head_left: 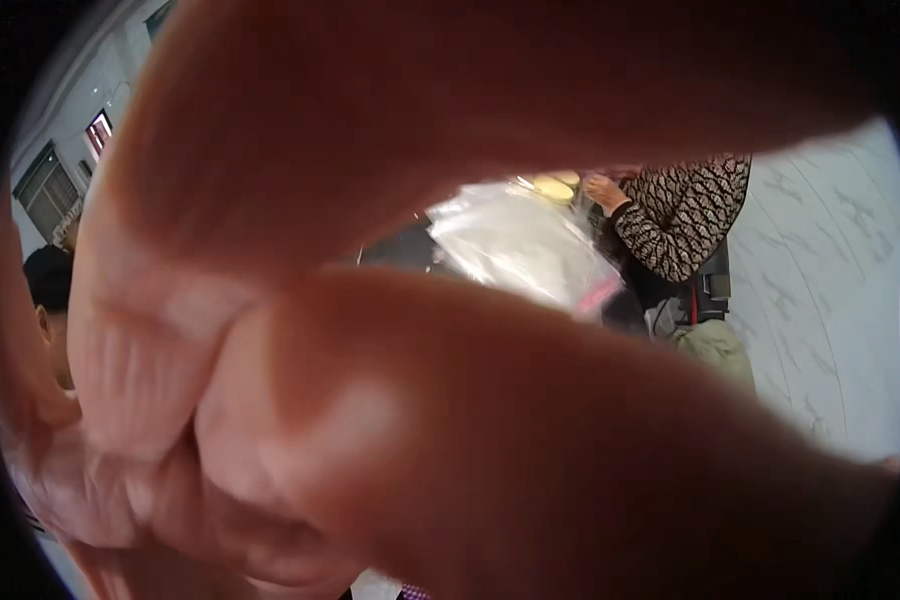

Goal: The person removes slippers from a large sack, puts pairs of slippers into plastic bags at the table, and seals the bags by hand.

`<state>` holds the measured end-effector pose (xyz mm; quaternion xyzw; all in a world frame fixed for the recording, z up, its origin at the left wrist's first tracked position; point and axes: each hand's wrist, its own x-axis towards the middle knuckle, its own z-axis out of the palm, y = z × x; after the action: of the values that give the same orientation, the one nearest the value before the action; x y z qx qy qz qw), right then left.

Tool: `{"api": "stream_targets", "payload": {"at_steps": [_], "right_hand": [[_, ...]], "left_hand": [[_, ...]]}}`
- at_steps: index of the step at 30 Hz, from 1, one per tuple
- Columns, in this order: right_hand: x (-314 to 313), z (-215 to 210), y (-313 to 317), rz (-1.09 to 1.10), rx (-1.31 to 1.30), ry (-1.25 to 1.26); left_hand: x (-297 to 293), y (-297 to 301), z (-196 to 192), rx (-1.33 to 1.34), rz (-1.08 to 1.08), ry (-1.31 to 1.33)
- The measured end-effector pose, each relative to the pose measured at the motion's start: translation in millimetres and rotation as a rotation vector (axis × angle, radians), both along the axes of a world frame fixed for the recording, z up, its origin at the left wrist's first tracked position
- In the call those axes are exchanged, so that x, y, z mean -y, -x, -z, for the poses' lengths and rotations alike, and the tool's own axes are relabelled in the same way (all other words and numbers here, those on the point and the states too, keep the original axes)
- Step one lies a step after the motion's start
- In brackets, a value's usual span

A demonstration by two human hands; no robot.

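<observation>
My left hand (pixel 150 350), judging by its place at the left, fills most of the view very close up and is blurred. Two thick digits stretch from it toward the right, one across the top and one across the lower half, with a gap between them. No object shows in the hand; the digits' ends are too smeared to make out. Through the gap, farther off, lies a pile of clear plastic bags (pixel 520 240) with a pink strip on a dark surface. My right hand cannot be made out.
Beyond the bags sits a person in a black-and-cream patterned sleeve (pixel 685 215), one hand near round yellowish things (pixel 553 188). An olive-green cloth (pixel 718 350) is below. Pale marbled floor (pixel 810 260) spreads at right. Another person's dark-haired head (pixel 48 280) shows at far left.
</observation>
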<state>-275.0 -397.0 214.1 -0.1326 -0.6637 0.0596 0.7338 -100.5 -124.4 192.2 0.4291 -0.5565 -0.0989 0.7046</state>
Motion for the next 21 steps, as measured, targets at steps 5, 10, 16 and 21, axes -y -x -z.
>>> {"api": "stream_targets", "payload": {"at_steps": [5, 10, 16, 21], "right_hand": [[-9, -9, -2, -0.153, 0.054, -0.03], [31, 44, 13, -0.099, 0.05, 0.306], [56, 230, 32, 0.532, -1.099, 0.897], [9, 308, 70, 1.178, -1.278, 1.167]], "left_hand": [[10, 0, -2, -0.012, 0.003, -0.006], [44, 60, 20, -0.037, 0.105, 0.044], [68, 94, 76, -0.168, -0.105, -0.293], [102, 164, 233, -0.754, -0.157, -0.676]]}}
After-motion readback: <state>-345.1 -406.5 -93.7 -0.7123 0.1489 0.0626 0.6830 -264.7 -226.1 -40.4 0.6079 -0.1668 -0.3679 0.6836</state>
